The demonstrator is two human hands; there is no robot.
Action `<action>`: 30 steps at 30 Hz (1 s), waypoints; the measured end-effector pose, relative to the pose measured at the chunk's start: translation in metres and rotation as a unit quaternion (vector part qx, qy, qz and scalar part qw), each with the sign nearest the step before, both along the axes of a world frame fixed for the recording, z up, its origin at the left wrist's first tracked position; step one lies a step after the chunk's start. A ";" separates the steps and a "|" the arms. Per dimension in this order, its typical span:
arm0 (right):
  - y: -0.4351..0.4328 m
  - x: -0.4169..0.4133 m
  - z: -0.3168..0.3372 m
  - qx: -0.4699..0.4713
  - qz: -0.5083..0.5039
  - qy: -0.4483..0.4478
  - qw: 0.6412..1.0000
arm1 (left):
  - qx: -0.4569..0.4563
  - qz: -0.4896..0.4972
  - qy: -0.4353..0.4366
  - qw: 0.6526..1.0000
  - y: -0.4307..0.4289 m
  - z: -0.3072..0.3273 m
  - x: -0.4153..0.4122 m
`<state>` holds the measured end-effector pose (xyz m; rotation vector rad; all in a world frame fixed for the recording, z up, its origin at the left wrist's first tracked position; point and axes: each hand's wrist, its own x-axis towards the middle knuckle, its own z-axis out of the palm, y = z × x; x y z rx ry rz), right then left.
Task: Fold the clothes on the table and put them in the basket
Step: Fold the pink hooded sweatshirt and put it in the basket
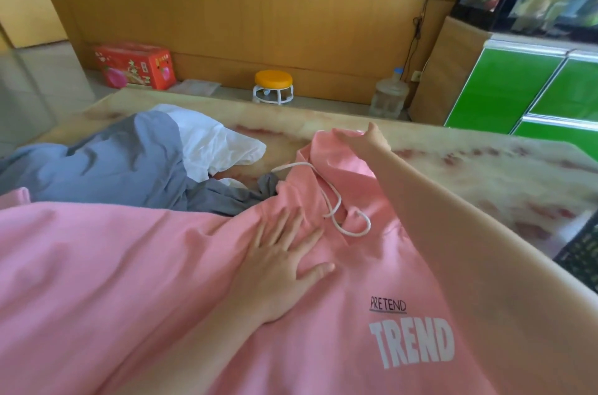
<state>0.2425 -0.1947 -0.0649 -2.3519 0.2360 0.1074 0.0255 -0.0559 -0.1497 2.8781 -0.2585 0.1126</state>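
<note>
Head view: left hand point(281, 265) fingers point(275, 233) are straight and spread, palm flat, pressing down on the chest of the pink hoodie point(129, 265), just left of the neck opening. Nothing is gripped there. The right hand point(362, 142) reaches forward to the tip of the hood point(323, 161), fingers laid over its far edge and thumb raised. Cannot tell whether fabric is pinched underneath or just smoothed.

The hoodie lies front-up across the near part of the marble-pattern table point(485, 168), hood pointing away and the body running off the left and bottom of frame. The white drawstring point(333, 200) lies in loose loops over the neck. The white "PRETEND TREND" print point(411, 339) faces up near the right forearm. It is not folded yet.

Handling, as a judgement: thick soft fleece, light, limp and non-fragile, with enough friction that a flat palm pins it. It will bunch if dragged by one point. Best holds are the hood edge to flip it onto the chest, then shoulder seams and hem. Tuck the drawstring in first so it doesn't snag.

Further left, a grey-blue garment point(113, 161) and a white garment point(213, 142) sit crumpled, unfolded, touching the hoodie's far edge. A dark mesh object point(579, 252) at the right edge is probably the basket.
</note>
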 end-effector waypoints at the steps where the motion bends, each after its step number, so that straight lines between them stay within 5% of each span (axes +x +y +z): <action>1: 0.002 0.003 -0.003 -0.016 -0.012 -0.002 1.000 | -0.005 0.001 0.003 1.000 0.000 0.001 -0.001; 6: 0.000 0.023 -0.022 -0.043 -0.010 -0.083 0.996 | -0.025 -0.004 0.004 1.000 0.000 0.001 0.001; 12: -0.019 0.007 0.043 0.253 0.110 -0.212 0.938 | -0.028 -0.004 -0.006 1.000 0.002 -0.003 0.003; 14: -0.032 -0.012 0.064 0.362 0.161 -0.186 0.899 | -0.119 -0.007 -0.016 0.993 0.004 -0.001 0.004; 17: -0.057 -0.049 0.075 0.380 0.229 -0.136 0.886 | -0.365 0.047 -0.091 0.925 0.010 0.012 -0.010; 22: -0.084 -0.107 0.078 0.368 0.257 -0.079 0.890 | -0.617 0.209 -0.123 0.749 0.017 0.039 -0.039; 23: -0.087 -0.115 0.078 0.375 0.262 -0.064 0.887 | -0.628 0.215 -0.113 0.739 0.016 0.041 -0.044; 28: -0.090 -0.143 0.083 0.399 0.250 -0.082 0.878 | -0.349 0.091 -0.117 0.925 0.015 0.034 -0.050; 30: -0.088 -0.147 0.088 0.426 0.231 -0.091 0.870 | -0.255 0.073 -0.085 0.961 0.010 0.035 -0.039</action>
